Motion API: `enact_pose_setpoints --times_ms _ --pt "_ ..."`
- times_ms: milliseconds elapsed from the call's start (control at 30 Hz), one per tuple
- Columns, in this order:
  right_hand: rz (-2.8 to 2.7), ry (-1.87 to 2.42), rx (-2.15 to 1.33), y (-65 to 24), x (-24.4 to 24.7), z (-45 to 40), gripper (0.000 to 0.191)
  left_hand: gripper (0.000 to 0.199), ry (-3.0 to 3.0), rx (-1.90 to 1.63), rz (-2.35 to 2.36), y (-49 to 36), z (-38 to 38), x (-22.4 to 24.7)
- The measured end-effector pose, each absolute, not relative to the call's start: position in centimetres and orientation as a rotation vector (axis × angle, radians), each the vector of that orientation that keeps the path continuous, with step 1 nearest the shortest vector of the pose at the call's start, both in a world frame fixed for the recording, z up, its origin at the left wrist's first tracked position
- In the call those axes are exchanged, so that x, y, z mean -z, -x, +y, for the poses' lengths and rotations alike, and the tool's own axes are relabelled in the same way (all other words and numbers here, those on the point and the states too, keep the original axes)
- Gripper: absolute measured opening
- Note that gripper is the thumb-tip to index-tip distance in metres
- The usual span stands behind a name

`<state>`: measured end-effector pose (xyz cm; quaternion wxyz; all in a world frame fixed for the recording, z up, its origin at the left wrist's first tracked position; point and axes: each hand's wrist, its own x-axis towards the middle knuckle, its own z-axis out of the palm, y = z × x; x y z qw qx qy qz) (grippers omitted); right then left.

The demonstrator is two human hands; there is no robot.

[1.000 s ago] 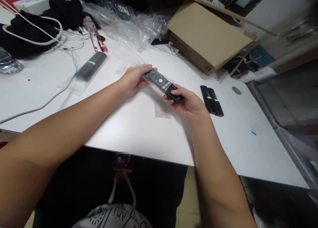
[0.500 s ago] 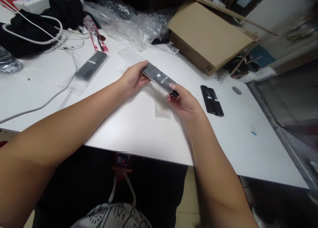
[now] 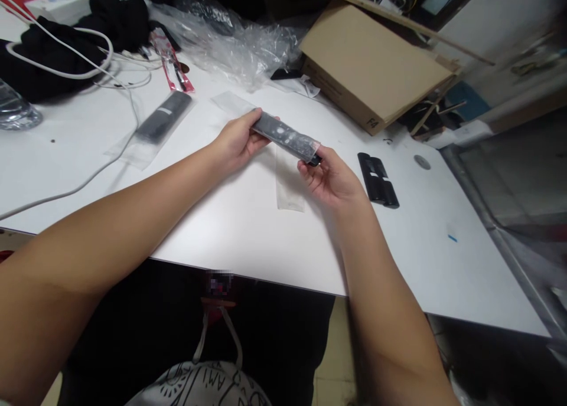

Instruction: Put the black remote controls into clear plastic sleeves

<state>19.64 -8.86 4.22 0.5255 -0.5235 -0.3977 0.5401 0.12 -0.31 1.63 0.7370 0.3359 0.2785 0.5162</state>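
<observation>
A black remote control (image 3: 287, 136) lies inside a clear plastic sleeve (image 3: 233, 102) above the white table. My left hand (image 3: 239, 139) is closed around the far-left part of the remote through the plastic, thumb on top. At the other end, my right hand (image 3: 332, 176) pinches the sleeve's open edge, where the dark tip of the remote sticks out a little. Beneath them an empty clear sleeve (image 3: 290, 187) lies flat on the table. To the right, two black remotes (image 3: 378, 180) rest face down, side by side.
Another bagged dark remote (image 3: 163, 118) lies on the left, beside a white cable (image 3: 88, 185). Crumpled clear plastic (image 3: 248, 46) and a red-and-clear packet (image 3: 170, 61) are at the back. A cardboard box (image 3: 372, 64) stands back right, near a grey disc (image 3: 422, 161).
My right hand has shifted slightly right, and the sleeve's edge now reaches farther over the remote's right end. My left hand stays about where it was.
</observation>
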Motion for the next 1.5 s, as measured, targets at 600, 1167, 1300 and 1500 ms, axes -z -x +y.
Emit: enact_pose_setpoints --times_ms 600,1167,1300,1500 --pt "-0.881 1.238 -1.27 -19.2 -4.4 -8.9 0.029 0.03 -0.778 -1.102 0.663 0.1 0.0 -1.6" --pt "-0.885 1.249 -1.299 -19.6 -3.9 -9.1 0.033 0.045 -0.788 -1.091 0.64 0.4 0.1 -1.4" --pt "-0.858 1.236 -1.293 -19.5 -3.8 -9.0 0.028 0.04 -0.78 -1.078 0.641 0.4 -0.1 -1.6" --pt "-0.844 1.185 -1.298 -19.3 -4.2 -9.0 0.027 0.032 -0.686 -1.1 0.638 0.3 -0.1 -1.8"
